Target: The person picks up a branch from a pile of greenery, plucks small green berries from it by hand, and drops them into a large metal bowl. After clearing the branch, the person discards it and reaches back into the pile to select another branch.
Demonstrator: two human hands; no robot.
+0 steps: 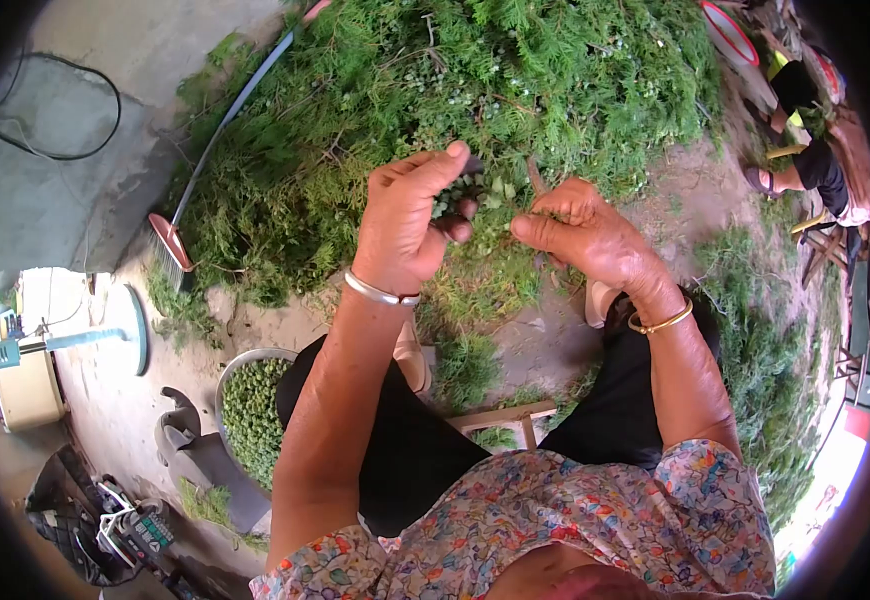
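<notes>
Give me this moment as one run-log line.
left hand: cupped around green cones | right hand: curled, hold unclear | ahead: heap of leafy branches | beside left leg: basin with more cones

A black cable (119, 108) curls on grey concrete (150, 45) near a broom (168, 241); lower left, possibly a scooter (143, 530).

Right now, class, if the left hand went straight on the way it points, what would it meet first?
The left hand would probably meet the branches first, though depth is unclear.
</notes>
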